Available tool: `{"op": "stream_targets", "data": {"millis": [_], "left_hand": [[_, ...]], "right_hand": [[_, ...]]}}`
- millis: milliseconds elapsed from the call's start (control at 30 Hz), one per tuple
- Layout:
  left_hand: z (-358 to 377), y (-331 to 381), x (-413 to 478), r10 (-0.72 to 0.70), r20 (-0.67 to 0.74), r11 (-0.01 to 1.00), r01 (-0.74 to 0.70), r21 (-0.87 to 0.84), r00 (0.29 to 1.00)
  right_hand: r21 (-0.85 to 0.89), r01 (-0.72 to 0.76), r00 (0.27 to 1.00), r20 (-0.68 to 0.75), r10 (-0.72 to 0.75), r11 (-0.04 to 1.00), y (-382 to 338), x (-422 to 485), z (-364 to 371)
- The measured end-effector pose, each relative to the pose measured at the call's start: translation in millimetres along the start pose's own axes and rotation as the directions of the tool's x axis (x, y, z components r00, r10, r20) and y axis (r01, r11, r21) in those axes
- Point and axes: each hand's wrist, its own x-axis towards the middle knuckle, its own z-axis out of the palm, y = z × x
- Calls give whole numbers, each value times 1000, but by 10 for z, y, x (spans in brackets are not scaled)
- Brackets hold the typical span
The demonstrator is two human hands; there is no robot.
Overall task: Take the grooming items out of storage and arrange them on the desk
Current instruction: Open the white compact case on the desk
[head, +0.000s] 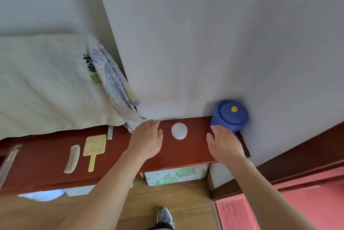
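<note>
The left hand [147, 138] is flat and open above the red-brown surface [186, 153], fingers straight and together, holding nothing. The right hand [223, 142] is open too, fingers stretched out, the tips reaching the near side of a blue pot [230, 115] at its twelve o'clock; they seem to touch it.

Between the hands, at the left hand's three o'clock and the right hand's nine, a round white jar [179, 131] stands on the surface, apart from both. The pot has a lid with a yellow knob and stands against the wall at the surface's right end.

At the left hand's nine o'clock a yellow mirror [94, 149] lies flat, handle toward the person, with a pale comb [72, 159] just beside it at its own nine o'clock. At eleven o'clock a cream towel [50, 80] and a blue-patterned cloth [115, 84] hang over the surface's back edge. At six o'clock a shoe [164, 216] is on the wooden floor [186, 201].
</note>
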Motion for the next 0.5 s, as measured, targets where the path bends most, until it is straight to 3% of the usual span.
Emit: {"op": "stream_targets", "data": {"millis": [300, 500], "left_hand": [[197, -286, 362, -31, 85, 998, 36, -56, 996], [294, -346, 528, -72, 140, 993, 84, -82, 988]], "right_hand": [[-44, 4, 999, 51, -2, 999, -82, 448, 191], [-83, 93, 983, 169, -78, 992, -129, 704, 316]]}}
